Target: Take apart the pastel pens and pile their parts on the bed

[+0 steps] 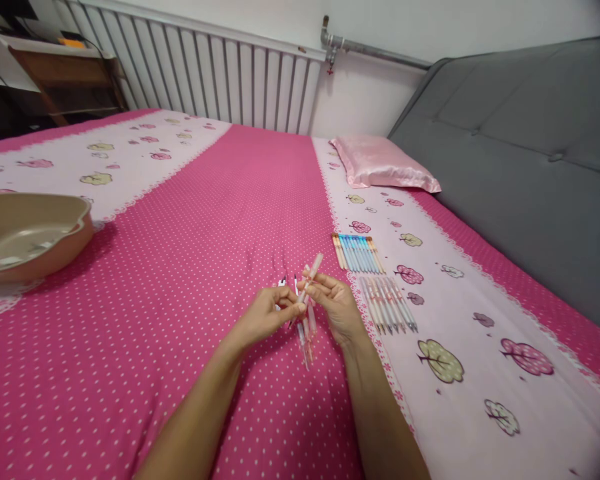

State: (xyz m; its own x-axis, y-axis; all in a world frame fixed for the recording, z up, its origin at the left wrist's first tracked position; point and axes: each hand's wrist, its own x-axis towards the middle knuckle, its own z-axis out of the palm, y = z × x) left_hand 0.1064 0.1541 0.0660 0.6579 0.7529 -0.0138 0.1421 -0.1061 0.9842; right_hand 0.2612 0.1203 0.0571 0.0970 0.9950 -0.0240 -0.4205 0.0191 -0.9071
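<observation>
Between my two hands a pale pink pen point(314, 268) is held at a slant above the bed. My left hand point(270, 313) pinches its lower end between thumb and fingers. Around the upper part of the same pen, my right hand point(336, 303) has its thumb and fingertips closed. Several loose pens point(307, 340) lie on the bedspread just beneath, partly hidden by my hands. To the right of my right hand is a row of pale pens point(389, 307) side by side. Farther back lies another row of pens point(359, 255), blue and peach with coloured ends.
A beige heart-shaped basin point(75, 233) stands at the left on the pink dotted bedspread point(190, 247). A pink satin pillow point(385, 163) rests near the grey padded headboard point(520, 133). Behind the bed are a white radiator point(220, 70) and a pipe point(375, 52); a desk point(65, 73) is at far left.
</observation>
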